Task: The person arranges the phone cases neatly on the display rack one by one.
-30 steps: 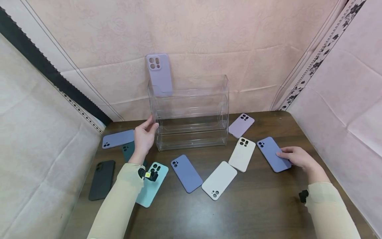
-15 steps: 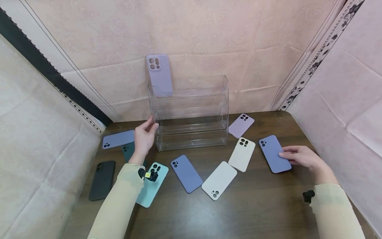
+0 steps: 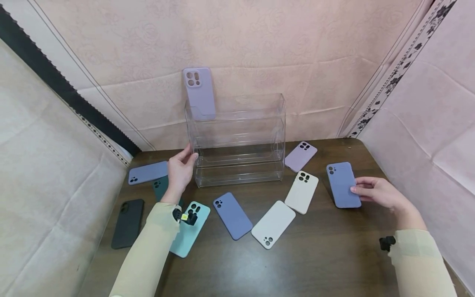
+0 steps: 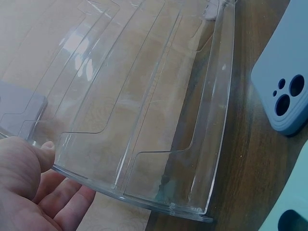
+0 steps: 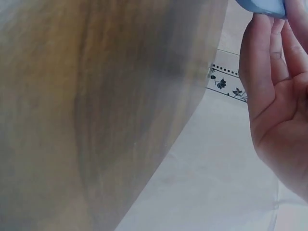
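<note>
On the right of the head view, my right hand [image 3: 378, 192] pinches a blue phone case [image 3: 342, 181] by its right edge, thumb on its back face and camera holes at the top left. The case is raised and tilted over the table. Only its pale blue end [image 5: 267, 6] shows in the right wrist view. My left hand [image 3: 180, 169] grips the left side wall of a clear tiered plastic rack [image 3: 239, 180], thumb on one side and curled fingers on the other. A lilac phone case [image 3: 200, 93] stands in the rack's rear left tier.
White phone cases [image 3: 272, 225] and a cream one [image 3: 302, 192] lie front right of the rack, with a lilac case [image 3: 301, 156] behind. Another blue case [image 3: 232, 215] lies centre front. Mint [image 3: 191, 233], black [image 3: 127, 224], dark teal [image 3: 159, 187] and periwinkle [image 3: 148, 172] cases surround the left arm.
My right hand has lifted the blue phone case off the table and turned it more upright, shifting slightly right. My left hand and the rack have stayed in place.
</note>
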`<state>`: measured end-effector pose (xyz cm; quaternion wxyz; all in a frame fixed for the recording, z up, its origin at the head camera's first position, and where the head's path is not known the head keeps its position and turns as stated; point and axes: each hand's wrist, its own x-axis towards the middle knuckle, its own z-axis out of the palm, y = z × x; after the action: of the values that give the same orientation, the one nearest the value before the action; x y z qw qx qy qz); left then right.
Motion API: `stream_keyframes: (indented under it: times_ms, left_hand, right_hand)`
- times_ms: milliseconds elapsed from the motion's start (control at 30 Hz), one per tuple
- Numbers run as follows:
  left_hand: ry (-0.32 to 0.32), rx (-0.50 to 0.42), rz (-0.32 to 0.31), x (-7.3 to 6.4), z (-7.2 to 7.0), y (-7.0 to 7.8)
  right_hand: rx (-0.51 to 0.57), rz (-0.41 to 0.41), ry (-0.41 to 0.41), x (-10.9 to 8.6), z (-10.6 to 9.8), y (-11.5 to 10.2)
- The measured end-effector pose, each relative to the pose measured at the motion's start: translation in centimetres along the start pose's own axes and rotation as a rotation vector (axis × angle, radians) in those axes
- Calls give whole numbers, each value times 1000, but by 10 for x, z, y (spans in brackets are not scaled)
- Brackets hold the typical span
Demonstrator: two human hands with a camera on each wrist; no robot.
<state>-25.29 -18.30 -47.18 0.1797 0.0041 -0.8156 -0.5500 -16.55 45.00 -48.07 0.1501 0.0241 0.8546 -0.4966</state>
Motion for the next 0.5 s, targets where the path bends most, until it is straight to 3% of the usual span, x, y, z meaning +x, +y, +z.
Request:
stream_keyframes:
  times_ms: [267,500]
  left_hand:
    - [-10,-5,1,-2,-1,0]
    - [-5,-1,8,-2,-1,1]
  right_hand:
    - [101,-152,11,2,4,-14]
    - [365,-363,54,14,31,-40]
